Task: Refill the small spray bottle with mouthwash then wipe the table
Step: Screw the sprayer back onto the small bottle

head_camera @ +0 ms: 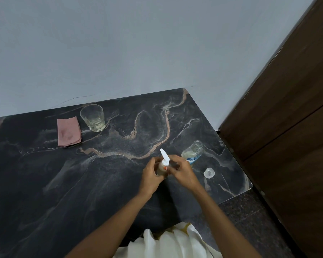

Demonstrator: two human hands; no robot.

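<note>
The small spray bottle [162, 167], holding yellowish liquid, stands on the dark marble table [82, 183] between both hands. My left hand [151, 175] grips its body. My right hand [181, 171] pinches the white spray top [164, 157] at the collar. Just behind and to the right stands the mouthwash bottle [193, 152], uncapped, with a blue label. Its clear cap [209, 172] lies on the table to the right of my right hand. A folded pink cloth [69, 133] lies at the back left.
A clear drinking glass [92, 117] with a little liquid stands beside the cloth near the grey wall. The table's right edge [237, 157] runs close to a brown wooden door [287, 127]. Speckled floor shows below the table corner.
</note>
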